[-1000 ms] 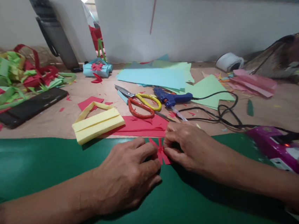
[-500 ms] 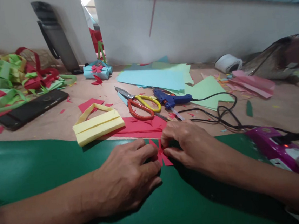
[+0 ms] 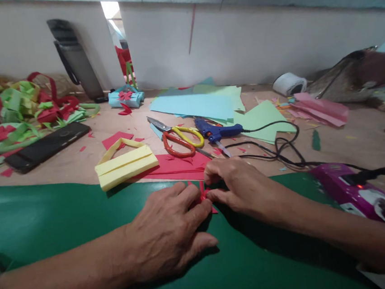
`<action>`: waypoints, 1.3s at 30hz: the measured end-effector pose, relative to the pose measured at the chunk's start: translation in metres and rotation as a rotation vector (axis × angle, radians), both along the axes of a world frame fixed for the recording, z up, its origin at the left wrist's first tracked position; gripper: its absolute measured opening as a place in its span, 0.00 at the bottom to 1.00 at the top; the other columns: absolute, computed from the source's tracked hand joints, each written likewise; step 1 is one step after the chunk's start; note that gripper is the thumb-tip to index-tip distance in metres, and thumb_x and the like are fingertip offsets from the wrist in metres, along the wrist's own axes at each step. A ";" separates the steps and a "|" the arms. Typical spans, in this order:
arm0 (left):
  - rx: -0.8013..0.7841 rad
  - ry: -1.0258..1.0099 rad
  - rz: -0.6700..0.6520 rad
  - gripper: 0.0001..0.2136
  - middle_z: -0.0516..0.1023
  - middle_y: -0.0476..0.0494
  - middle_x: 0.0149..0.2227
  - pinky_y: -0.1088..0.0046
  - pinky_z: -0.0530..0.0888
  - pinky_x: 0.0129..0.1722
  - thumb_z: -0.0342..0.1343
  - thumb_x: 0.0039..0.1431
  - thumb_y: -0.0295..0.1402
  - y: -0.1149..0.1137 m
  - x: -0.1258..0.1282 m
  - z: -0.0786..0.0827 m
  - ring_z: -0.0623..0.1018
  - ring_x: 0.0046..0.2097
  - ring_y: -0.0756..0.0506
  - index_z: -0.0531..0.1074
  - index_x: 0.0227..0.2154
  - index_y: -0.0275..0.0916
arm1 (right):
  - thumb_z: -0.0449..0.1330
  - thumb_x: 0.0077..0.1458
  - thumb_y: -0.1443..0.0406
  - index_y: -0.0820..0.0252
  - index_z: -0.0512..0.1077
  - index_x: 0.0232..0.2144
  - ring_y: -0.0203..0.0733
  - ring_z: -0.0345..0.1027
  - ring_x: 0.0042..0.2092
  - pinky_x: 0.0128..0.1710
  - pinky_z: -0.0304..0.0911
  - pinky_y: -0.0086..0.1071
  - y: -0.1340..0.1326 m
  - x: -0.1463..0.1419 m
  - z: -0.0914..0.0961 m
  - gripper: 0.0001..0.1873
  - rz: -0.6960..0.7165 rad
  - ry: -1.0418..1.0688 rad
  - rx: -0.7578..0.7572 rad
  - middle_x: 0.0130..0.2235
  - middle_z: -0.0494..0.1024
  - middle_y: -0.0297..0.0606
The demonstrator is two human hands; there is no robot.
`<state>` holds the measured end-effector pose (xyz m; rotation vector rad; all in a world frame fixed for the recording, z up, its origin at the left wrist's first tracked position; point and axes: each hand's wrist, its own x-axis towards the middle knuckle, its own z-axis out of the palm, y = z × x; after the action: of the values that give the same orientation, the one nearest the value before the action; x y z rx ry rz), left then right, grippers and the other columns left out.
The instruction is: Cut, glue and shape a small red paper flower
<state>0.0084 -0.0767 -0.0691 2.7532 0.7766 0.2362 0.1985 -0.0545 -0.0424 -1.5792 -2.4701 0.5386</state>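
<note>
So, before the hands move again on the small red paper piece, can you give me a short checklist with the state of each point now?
1. Left hand lies flat on the small red cut paper piece: ok.
2. Right hand fingertips pinch the same piece: ok.
3. Piece rests on the large dark green paper sheet: ok.
4. Shape of the piece fully in view: not ok, the hands cover most of it.
5. Orange and yellow handled scissors lie apart from both hands: ok.
6. Blue glue gun lies behind the right hand, its black cord beside the wrist; hot or not: cannot tell.
</note>
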 end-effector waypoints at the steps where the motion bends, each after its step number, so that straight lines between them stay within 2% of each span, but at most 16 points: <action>1: -0.001 0.006 0.008 0.19 0.67 0.41 0.39 0.63 0.65 0.34 0.41 0.64 0.47 -0.001 0.001 0.001 0.66 0.37 0.41 0.67 0.45 0.38 | 0.60 0.46 0.71 0.60 0.66 0.26 0.38 0.60 0.32 0.31 0.48 0.30 0.000 0.000 0.000 0.05 -0.004 0.013 -0.008 0.30 0.72 0.33; 5: -0.016 0.016 0.023 0.19 0.67 0.40 0.40 0.62 0.66 0.36 0.40 0.64 0.46 -0.001 0.003 0.002 0.66 0.39 0.41 0.67 0.45 0.38 | 0.59 0.48 0.72 0.60 0.68 0.24 0.35 0.60 0.31 0.30 0.50 0.29 -0.001 0.004 0.003 0.04 -0.003 0.095 -0.066 0.27 0.71 0.31; 9: -0.031 0.025 0.023 0.19 0.67 0.41 0.41 0.62 0.65 0.36 0.40 0.65 0.46 -0.002 0.002 0.002 0.66 0.40 0.41 0.67 0.45 0.39 | 0.56 0.53 0.70 0.60 0.68 0.23 0.33 0.59 0.28 0.27 0.50 0.27 -0.001 0.011 0.007 0.08 -0.006 0.160 -0.075 0.24 0.69 0.29; 15: -0.047 0.029 0.019 0.18 0.67 0.40 0.40 0.62 0.65 0.36 0.40 0.65 0.45 -0.002 0.002 0.003 0.66 0.39 0.41 0.67 0.43 0.38 | 0.59 0.51 0.70 0.61 0.62 0.17 0.34 0.55 0.27 0.28 0.47 0.29 0.001 0.009 0.005 0.13 -0.018 0.063 -0.014 0.21 0.64 0.28; 21: -0.055 0.020 0.014 0.18 0.67 0.40 0.39 0.61 0.66 0.35 0.41 0.64 0.45 -0.001 0.003 0.002 0.66 0.39 0.40 0.67 0.43 0.38 | 0.59 0.50 0.71 0.61 0.66 0.19 0.34 0.57 0.28 0.29 0.48 0.29 -0.001 0.003 0.002 0.10 -0.043 0.000 -0.001 0.24 0.67 0.31; 30: -0.050 0.021 0.014 0.17 0.67 0.41 0.39 0.62 0.66 0.35 0.41 0.64 0.45 -0.001 0.002 0.003 0.66 0.39 0.41 0.68 0.43 0.39 | 0.60 0.50 0.70 0.61 0.67 0.19 0.35 0.58 0.28 0.29 0.48 0.30 0.001 -0.001 0.003 0.10 -0.013 -0.071 0.023 0.24 0.68 0.32; 33: -0.036 0.010 0.018 0.17 0.67 0.41 0.40 0.61 0.67 0.36 0.41 0.64 0.45 -0.001 0.002 0.002 0.66 0.39 0.40 0.68 0.43 0.39 | 0.60 0.52 0.70 0.62 0.67 0.19 0.37 0.58 0.29 0.32 0.49 0.32 0.000 -0.001 0.001 0.11 0.044 -0.165 0.114 0.25 0.68 0.34; 39: -0.010 -0.003 0.028 0.18 0.67 0.40 0.39 0.62 0.67 0.36 0.41 0.64 0.46 -0.001 0.003 0.000 0.66 0.39 0.41 0.68 0.40 0.37 | 0.57 0.53 0.72 0.60 0.71 0.23 0.45 0.60 0.33 0.38 0.48 0.40 -0.010 -0.004 -0.005 0.09 0.326 -0.331 0.526 0.27 0.72 0.40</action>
<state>0.0114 -0.0776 -0.0688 2.7336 0.8136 0.2414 0.1942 -0.0646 -0.0470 -1.1353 -2.8017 -0.3554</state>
